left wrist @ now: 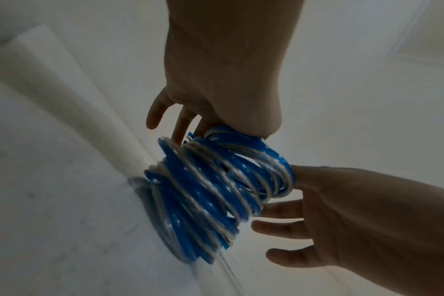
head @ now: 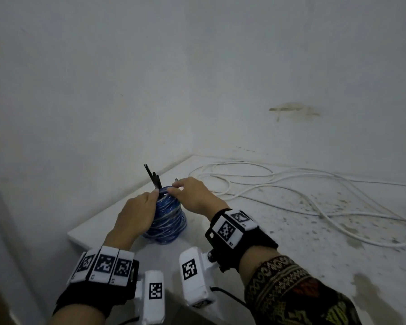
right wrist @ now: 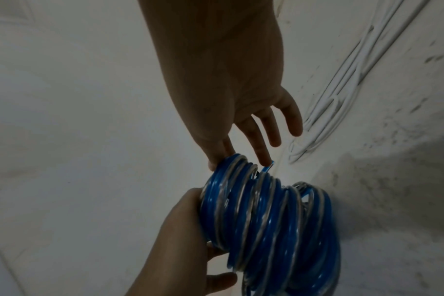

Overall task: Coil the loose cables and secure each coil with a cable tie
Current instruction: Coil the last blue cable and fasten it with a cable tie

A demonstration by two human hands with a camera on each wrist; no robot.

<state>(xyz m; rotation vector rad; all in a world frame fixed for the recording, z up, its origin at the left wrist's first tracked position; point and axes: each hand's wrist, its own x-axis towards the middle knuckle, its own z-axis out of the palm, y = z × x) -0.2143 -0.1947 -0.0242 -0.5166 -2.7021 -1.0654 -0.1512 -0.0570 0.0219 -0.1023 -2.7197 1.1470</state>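
Observation:
A blue-and-clear cable coil (head: 168, 221) stands as a tall stack near the table's left corner. My left hand (head: 157, 192) wraps its left side, and thumb and forefinger pinch the top loops together with several black cable ties (head: 154, 178) that stick upward. My right hand (head: 172, 187) pinches the top loop from the right, its other fingers spread. In the left wrist view the coil (left wrist: 216, 190) hangs between the left hand (left wrist: 241, 130) and the right hand (left wrist: 297, 184). In the right wrist view the coil (right wrist: 266, 220) shows the same two-handed hold.
A long loose white cable (head: 244, 181) sprawls over the stained white table (head: 291, 242) to the right, also seen as white cable (right wrist: 342, 90). The table's left edge (head: 80, 233) lies close to the coil. A white wall stands just behind.

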